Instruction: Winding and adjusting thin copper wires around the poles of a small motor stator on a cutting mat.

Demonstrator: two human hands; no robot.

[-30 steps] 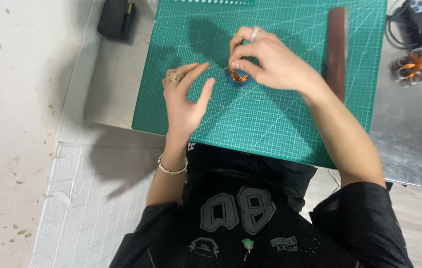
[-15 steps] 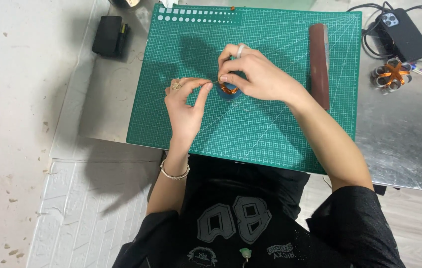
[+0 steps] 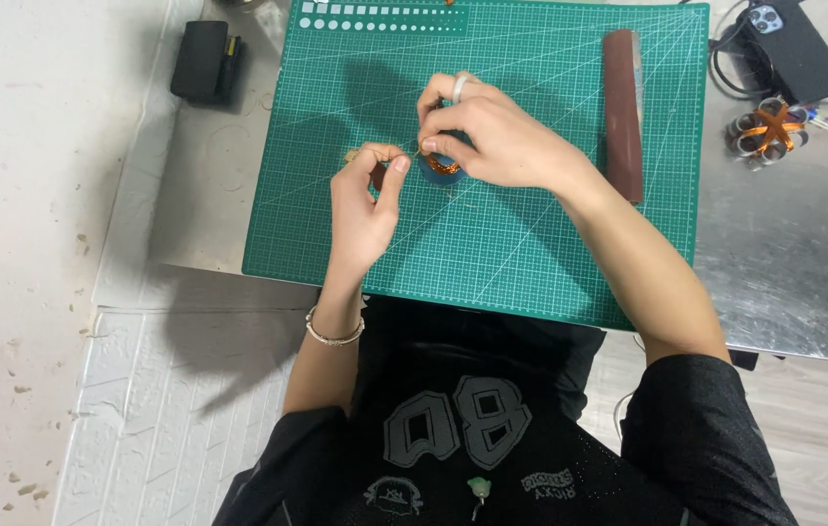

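Both grips are closed on small work over the green cutting mat [image 3: 531, 244]. One small round spool [image 3: 439, 166], blue with a copper-orange winding, is clamped under the fingers of the right hand [image 3: 492, 141], and only its lower left part is seen below the knuckles. One ring is worn on a finger of that hand. The thumb and forefinger of the left hand [image 3: 365, 205] are pinched together on something very small, just to the left of the spool; whether it is a wire end or a tab cannot be told. A thin strand may run between the two hands, but it is too fine to be made out with certainty. One bracelet [image 3: 334, 337] is worn on the left wrist.

One mat is laid on the grey metal surface [image 3: 784, 263], and both hands are held near its upper middle. One long brown strip [image 3: 622, 112] is laid upright along the right part of the mat, well apart from the spool. One black box [image 3: 202, 61] is seen left of the mat, one dark phone [image 3: 792, 44] with black cables at the upper right, and one cluster of small rings with an orange cross [image 3: 771, 127] just below the phone. The upper edge of the mat is cut off, and the far corner things are partly hidden.
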